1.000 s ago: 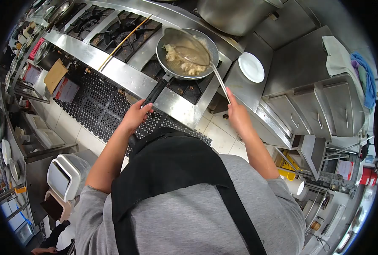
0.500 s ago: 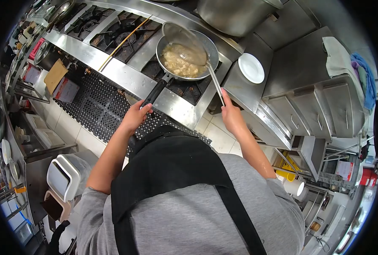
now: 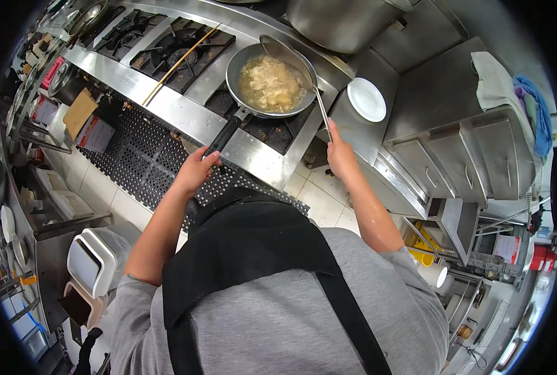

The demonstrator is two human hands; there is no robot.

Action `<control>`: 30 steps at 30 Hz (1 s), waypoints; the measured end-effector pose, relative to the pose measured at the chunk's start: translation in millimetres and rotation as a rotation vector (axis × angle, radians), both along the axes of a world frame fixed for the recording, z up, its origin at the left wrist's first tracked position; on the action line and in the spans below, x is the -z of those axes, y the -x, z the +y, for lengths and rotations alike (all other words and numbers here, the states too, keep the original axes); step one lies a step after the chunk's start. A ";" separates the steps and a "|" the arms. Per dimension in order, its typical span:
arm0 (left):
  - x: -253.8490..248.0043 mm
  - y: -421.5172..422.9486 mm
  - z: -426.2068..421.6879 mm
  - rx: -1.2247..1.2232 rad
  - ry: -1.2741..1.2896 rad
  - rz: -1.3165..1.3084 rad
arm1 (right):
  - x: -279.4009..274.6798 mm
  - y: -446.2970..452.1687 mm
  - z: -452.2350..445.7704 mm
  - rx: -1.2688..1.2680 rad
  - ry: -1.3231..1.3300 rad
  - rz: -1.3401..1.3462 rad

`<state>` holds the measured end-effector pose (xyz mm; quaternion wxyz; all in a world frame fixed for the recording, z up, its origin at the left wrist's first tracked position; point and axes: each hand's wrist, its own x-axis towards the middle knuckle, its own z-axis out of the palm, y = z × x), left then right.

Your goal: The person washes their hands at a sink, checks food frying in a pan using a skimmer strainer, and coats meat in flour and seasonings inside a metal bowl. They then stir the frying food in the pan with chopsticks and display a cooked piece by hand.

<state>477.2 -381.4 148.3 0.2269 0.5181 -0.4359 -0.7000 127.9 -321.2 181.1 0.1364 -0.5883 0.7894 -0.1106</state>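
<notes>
My left hand (image 3: 198,169) is closed around the black handle of a frying pan (image 3: 236,75) that sits over a burner. Pale, battered-looking pieces of food (image 3: 271,81) lie in bubbling liquid inside the pan. In my right hand (image 3: 341,153) is the long metal handle of a round mesh skimmer (image 3: 288,55). The skimmer's head is tilted over the right rear side of the pan, above the food. Whether its lower edge touches the liquid, I cannot tell.
A long stick (image 3: 181,62) lies across the stove (image 3: 184,102) left of the pan. To the right, a white plate (image 3: 366,100) rests on the steel counter. Behind stands a large pot (image 3: 338,25). White bins (image 3: 97,262) stand behind me at left; a black mat (image 3: 137,147) covers the floor.
The skimmer head has moved right and its face has turned steeper, uncovering more of the food. The food looks gathered in a lighter clump. My left hand and the pan shifted slightly left.
</notes>
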 end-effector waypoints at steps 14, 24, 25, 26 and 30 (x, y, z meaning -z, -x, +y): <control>1.8 0.6 2.3 -0.023 0.004 -0.008 | -1.2 -18.9 1.7 0.112 -0.144 -0.674; 8.0 -1.3 0.6 0.009 0.016 -0.006 | -66.4 -23.2 49.3 0.201 -0.243 -0.879; 8.9 -1.2 0.3 0.003 0.012 0.000 | -68.5 -23.4 50.3 0.196 -0.259 -0.834; 9.7 -1.1 -0.3 -0.001 0.010 0.006 | -60.3 -20.1 49.6 0.202 -0.253 -0.835; 11.0 -2.2 0.0 0.006 -0.003 0.034 | -31.9 -12.6 30.9 0.003 -0.090 -0.240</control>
